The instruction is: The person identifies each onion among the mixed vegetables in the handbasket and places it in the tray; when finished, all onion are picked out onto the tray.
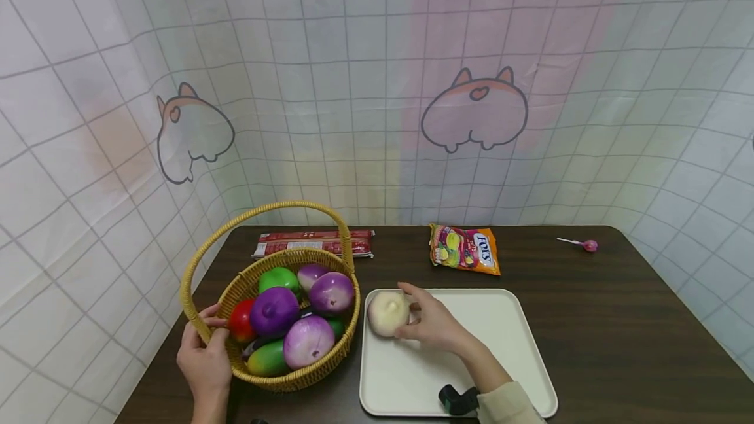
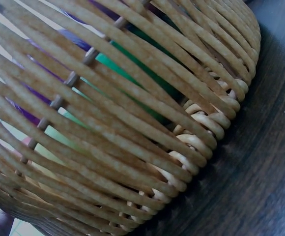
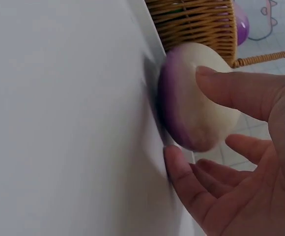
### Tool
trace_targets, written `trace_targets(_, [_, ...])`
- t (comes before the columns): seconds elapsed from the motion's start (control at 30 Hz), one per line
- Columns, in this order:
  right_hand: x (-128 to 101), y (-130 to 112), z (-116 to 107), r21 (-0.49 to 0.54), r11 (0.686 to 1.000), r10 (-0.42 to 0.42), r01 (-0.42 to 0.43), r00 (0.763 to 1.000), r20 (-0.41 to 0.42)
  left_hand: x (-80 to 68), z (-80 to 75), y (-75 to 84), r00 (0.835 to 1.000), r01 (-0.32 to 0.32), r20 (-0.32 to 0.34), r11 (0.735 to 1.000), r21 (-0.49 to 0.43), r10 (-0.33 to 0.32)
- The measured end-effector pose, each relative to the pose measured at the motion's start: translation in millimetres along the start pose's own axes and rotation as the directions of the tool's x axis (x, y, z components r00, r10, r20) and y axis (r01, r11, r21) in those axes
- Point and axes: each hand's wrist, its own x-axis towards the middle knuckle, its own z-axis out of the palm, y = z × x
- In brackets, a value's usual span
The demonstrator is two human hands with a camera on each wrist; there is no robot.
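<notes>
Right hand [image 1: 432,324] curls round pale turnip [image 1: 388,313] on tray [image 1: 506,319]; left hand [image 1: 203,358] grips basket [image 1: 294,381] rim. Risk: round turnip rolling off once released

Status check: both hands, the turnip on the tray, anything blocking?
Left hand grips the basket rim. Right hand holds the pale turnip on the white tray, near its left edge. Nothing else on the tray around it.
</notes>
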Motion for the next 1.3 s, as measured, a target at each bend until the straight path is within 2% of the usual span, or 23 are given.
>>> trace_targets(0.13, [-1, -3, -7, 0.021, 0.999, 0.025, -0.025, 1.000, 0.011, 0.9, 0.1, 0.4, 1.000, -0.008, 0.000, 1.000, -0.010, 0.008])
trace_targets(0.23, [-2, -9, -11, 0.023, 0.999, 0.038, -0.038, 0.999, -0.013, 1.7, 0.1, 0.7, 1.000, -0.014, 0.000, 1.000, -0.017, 0.014])
trace_targets(0.4, [-5, -25, -16, 0.009, 0.999, 0.035, -0.034, 0.986, -0.164, 2.5, -0.2, 0.4, 1.000, -0.005, -0.002, 1.000, -0.021, 0.004])
trace_targets(0.47, [-7, -35, -17, 0.027, 1.000, 0.018, -0.013, 0.975, -0.221, 2.5, -0.3, 0.3, 1.000, -0.001, -0.001, 1.000, -0.025, 0.001])
trace_targets(0.53, [-10, -45, -16, 0.050, 0.998, -0.018, 0.031, 0.970, -0.241, 2.5, -0.4, 0.3, 1.000, -0.002, 0.000, 1.000, -0.024, 0.002])
trace_targets(0.7, [-16, -66, -8, 0.126, 0.981, -0.125, 0.150, 0.974, -0.187, 1.8, -0.5, 0.9, 1.000, -0.001, -0.003, 0.999, -0.034, 0.001])
trace_targets(1.0, [-19, -85, 25, 0.201, 0.948, -0.234, 0.247, 0.968, -0.089, 0.7, 0.8, -2.5, 1.000, 0.008, 0.001, 0.999, -0.042, -0.008])
trace_targets(1.3, [-10, -90, 58, 0.200, 0.925, -0.305, 0.325, 0.944, -0.123, 1.0, 1.0, -3.3, 1.000, -0.002, -0.006, 0.999, -0.036, 0.002])
